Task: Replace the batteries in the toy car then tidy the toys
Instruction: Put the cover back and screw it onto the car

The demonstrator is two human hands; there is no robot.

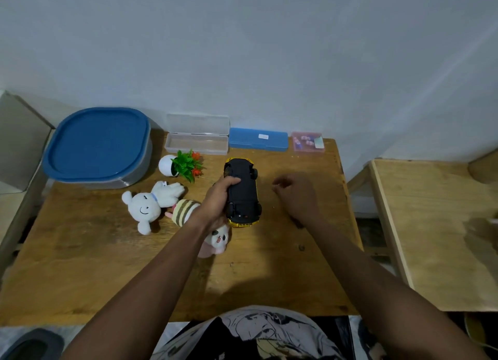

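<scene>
the toy car (244, 195) sits belly-up mid worktop (80, 265), its long axis running 12 to 6. the left grip (215, 200) clasps its flank from 9 o'clock. the right grip (293, 195), loosely curled and apparently empty, hovers at 3 o'clock, so i judge it free to work the underside.

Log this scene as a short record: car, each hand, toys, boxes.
car: toy car, black underside up, yellow body
left hand: grips the toy car's side
right hand: right of the car, not touching it, fingers curled; contents unclear
toys: white plush, striped plush, toy plant, on wooden table left of car
boxes: blue-lidded tub, open clear case, blue case, pink box, along the far edge
</scene>
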